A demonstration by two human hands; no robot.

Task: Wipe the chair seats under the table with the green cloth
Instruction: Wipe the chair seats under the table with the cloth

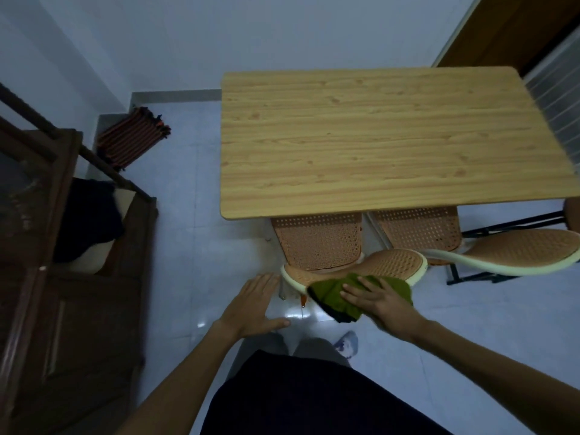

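Two orange perforated chairs are tucked under the light wooden table (361,136). The left chair's seat (320,243) shows below the table edge, and its curved backrest (392,262) has a cream rim. My right hand (379,301) presses the green cloth (332,296) flat onto the near rim of that backrest, fingers spread over it. My left hand (254,306) hovers open just left of the chair, fingers together, holding nothing. The right chair's seat (420,230) and backrest (527,249) stand beside it.
A dark wooden cabinet (78,277) fills the left side, with a dark garment (91,221) on a cushion. A striped folded mat (131,136) lies on the pale tiled floor near the wall. A wooden door (508,29) is at the top right.
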